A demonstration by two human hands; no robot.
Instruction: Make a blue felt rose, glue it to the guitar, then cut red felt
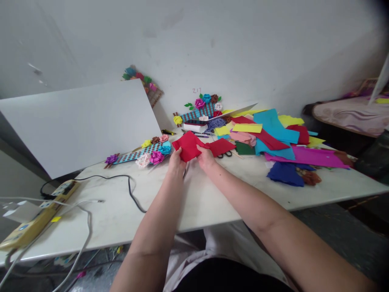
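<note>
A piece of red crepe paper (189,145) is held up above the table between my two hands. My left hand (176,161) pinches its lower left corner, thumb on top. At its right edge my right hand (205,157) grips it, fingers partly hidden beneath. Just behind my right hand, another red piece (221,147) lies on the table, with the black handles of scissors (225,154) showing under it. To the left lies a woven blue and brown strip (138,154) decorated with paper flowers, among them a magenta flower (157,157).
Coloured paper pieces (275,127) are heaped at the right, near a dark blue piece (285,173). A white board (85,125) leans on the wall. A power strip (39,215) with cables lies at the left. A phone (196,122) rests at the back.
</note>
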